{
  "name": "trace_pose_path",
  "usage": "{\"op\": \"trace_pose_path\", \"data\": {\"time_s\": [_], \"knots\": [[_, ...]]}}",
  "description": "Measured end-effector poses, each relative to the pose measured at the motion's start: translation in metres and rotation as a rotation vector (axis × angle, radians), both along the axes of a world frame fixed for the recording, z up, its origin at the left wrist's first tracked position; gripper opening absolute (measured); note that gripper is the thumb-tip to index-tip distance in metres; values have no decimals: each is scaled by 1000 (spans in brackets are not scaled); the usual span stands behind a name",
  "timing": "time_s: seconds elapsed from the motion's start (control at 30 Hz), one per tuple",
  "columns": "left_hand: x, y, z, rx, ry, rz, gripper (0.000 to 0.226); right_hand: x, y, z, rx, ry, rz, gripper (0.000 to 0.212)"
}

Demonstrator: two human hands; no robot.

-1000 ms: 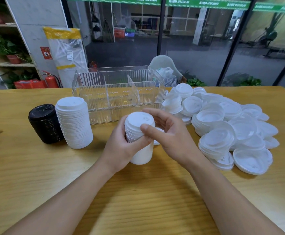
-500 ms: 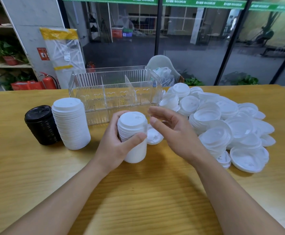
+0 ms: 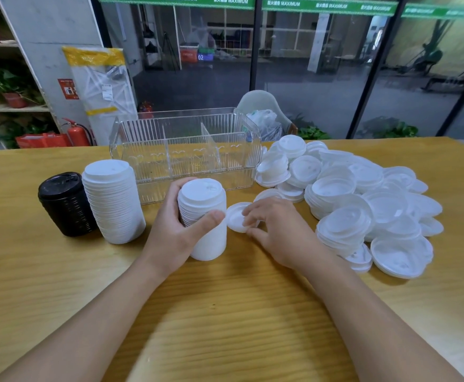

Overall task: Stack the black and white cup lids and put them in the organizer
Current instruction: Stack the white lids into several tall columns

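Observation:
My left hand (image 3: 173, 232) grips a tall stack of white lids (image 3: 204, 216) standing on the wooden table (image 3: 225, 312). Just right of it, my right hand (image 3: 275, 230) pinches a single white lid (image 3: 235, 216) lying on the table, fingers above and thumb at its near edge. A clear plastic organizer (image 3: 186, 153) with dividers stands behind, with nothing in it. To the left stand another white lid stack (image 3: 112, 199) and a black lid stack (image 3: 65, 204). A heap of loose white lids (image 3: 349, 197) spreads to the right.
Beyond the table's far edge are a pale chair back (image 3: 261, 106) with a plastic bag, a red fire extinguisher (image 3: 76, 133) and a glass wall. Bare wood lies in front of my arms.
My right hand came off the top of the held stack and dropped down to the right onto a single lid on the table. The left hand kept its grip.

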State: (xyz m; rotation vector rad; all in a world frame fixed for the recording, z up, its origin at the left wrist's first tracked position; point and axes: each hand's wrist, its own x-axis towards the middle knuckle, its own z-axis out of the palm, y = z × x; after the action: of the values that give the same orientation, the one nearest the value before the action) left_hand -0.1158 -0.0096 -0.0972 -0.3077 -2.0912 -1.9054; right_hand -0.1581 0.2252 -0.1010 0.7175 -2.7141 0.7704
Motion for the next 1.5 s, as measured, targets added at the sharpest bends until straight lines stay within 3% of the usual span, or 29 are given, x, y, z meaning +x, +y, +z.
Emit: {"op": "trace_pose_path", "data": {"time_s": [0.17,0.4,0.57,0.73,0.8,0.9,0.97,1.13,1.33,1.5], "knots": [[-1,-1,-2,5,1,-2,72,1,-1,3,-97,-44,-18,8],[-2,-1,-2,-3,7,-1,71,6,-4,5,-169,-119,-36,23],[-1,-1,-2,3,2,-7,71,8,-6,7,-304,-167,-33,23],[-1,-1,-2,8,-4,-15,72,8,-3,17,-514,-204,-31,11],[-1,-1,-1,17,-5,-20,71,7,-1,22,-698,-210,-44,8],[0,-1,-1,22,-4,-22,71,7,-1,27,-1007,-319,-58,21],[0,-1,-1,20,-10,-26,70,8,-3,26,-1074,-378,-63,24],[0,-1,-1,11,-8,-30,72,7,-5,21,-1022,-456,-49,18],[2,0,0,8,-3,-26,70,12,0,25,-896,-485,24,61],[3,0,0,11,0,-28,69,12,1,24,-873,-499,62,72]]}}
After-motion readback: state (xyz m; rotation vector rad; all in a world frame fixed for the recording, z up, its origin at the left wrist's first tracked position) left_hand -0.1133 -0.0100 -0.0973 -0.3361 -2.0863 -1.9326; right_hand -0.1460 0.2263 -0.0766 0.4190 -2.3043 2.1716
